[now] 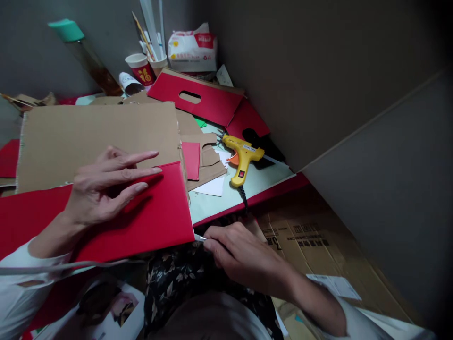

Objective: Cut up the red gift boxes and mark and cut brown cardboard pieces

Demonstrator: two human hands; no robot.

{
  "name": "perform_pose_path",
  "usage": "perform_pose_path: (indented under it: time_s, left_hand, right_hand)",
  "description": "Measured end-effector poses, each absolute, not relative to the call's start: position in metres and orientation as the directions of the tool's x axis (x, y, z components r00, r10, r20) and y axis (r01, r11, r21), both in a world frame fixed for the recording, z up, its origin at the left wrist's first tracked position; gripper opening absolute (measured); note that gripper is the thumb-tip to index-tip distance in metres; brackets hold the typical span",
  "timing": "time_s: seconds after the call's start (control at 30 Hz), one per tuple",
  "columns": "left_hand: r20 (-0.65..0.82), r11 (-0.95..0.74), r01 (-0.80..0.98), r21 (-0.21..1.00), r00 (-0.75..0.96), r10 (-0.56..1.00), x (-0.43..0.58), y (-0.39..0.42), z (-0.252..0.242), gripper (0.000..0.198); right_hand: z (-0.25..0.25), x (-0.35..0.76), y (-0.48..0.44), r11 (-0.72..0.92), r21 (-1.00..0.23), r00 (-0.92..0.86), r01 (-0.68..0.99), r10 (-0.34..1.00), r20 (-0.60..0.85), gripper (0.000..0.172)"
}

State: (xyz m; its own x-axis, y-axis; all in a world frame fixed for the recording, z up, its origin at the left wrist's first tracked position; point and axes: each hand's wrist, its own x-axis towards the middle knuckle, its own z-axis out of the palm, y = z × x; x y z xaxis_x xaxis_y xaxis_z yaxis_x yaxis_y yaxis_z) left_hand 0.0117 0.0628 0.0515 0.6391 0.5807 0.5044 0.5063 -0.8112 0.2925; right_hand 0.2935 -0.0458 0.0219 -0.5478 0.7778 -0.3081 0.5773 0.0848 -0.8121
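My left hand (pixel 102 189) rests with its fingers stretched out on a red sheet (pixel 155 212). Its fingertips lie near the sheet's upper edge, where it meets a large piece of brown cardboard (pixel 102 127). In the fist of my right hand (pixel 240 255) is a slim knife (pixel 199 237); only its pale, pointed blade shows, and the handle is hidden in the fingers. That blade touches or nearly touches the lower right corner of the red sheet.
A yellow glue gun (pixel 242 153) with a cord lies right of the cardboard. Behind are a red-faced board with a slot (pixel 212 101), a red paper cup (pixel 141 71), a tissue pack (pixel 193 49) and a green-capped bottle (pixel 95 71). Flattened cardboard (pixel 318 245) lies below right, beside the wall.
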Motion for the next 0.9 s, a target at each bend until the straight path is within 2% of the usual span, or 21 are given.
perform_pose_path:
  time_s: [0.2, 0.33, 0.43, 0.57, 0.9]
  left_hand:
    - [0.345, -0.856, 0.472, 0.211, 0.784, 0.517, 0.013, 0.065, 0.03, 0.052]
    - [0.183, -0.887, 0.323, 0.331, 0.9, 0.396, 0.018, 0.065, 0.019, 0.062]
    - [0.112, -0.857, 0.336, 0.392, 0.907, 0.407, 0.02, 0.066, 0.019, 0.059]
    - [0.074, -0.844, 0.381, 0.377, 0.896, 0.438, 0.022, 0.066, 0.022, 0.062]
    - [0.138, -0.838, 0.361, 0.409, 0.883, 0.448, 0.026, 0.065, 0.021, 0.061]
  right_hand:
    - [0.019, 0.301, -0.047, 0.133, -0.772, -0.559, 0.622, 0.765, -0.319, 0.028]
    - [0.016, 0.294, -0.043, 0.104, -0.806, -0.573, 0.582, 0.757, -0.315, 0.035]
    - [0.014, 0.285, -0.04, 0.069, -0.825, -0.566, 0.561, 0.76, -0.321, 0.037]
    - [0.011, 0.28, -0.04, 0.062, -0.819, -0.546, 0.57, 0.773, -0.322, 0.035]
    - [-0.005, 0.291, -0.063, 0.197, -0.802, -0.542, 0.564, 0.821, -0.179, 0.032]
